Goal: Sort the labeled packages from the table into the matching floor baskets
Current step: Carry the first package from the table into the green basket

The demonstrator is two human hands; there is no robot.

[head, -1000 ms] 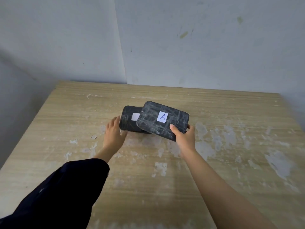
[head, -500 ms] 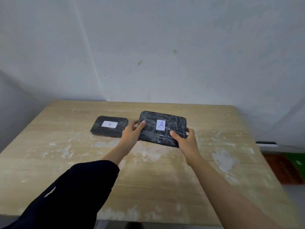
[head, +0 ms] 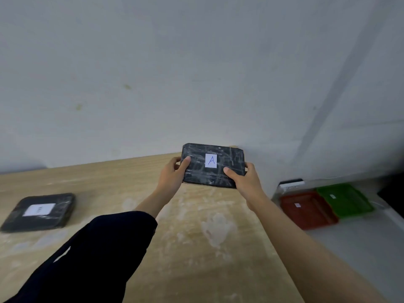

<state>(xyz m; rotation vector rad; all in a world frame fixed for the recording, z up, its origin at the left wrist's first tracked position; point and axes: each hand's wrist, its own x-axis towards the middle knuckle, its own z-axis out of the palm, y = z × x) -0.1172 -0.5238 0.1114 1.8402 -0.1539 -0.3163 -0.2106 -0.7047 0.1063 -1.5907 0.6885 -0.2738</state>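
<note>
The pale, paint-smeared wooden table [head: 196, 248] runs out of view at the bottom edge. On the floor to its right sit a red plastic basket [head: 308, 209] and a green plastic basket [head: 344, 199], touching, their small white labels too blurred to read. A second black wrapped package [head: 39, 212] lies flat at the table's left, its label also unreadable. The flat black tape-wrapped package marked "A" [head: 213, 166] is held above the table's far right corner. The left hand [head: 172, 174] and right hand [head: 244, 179] each clamp an end, thumbs on top, fingers hidden underneath.
</note>
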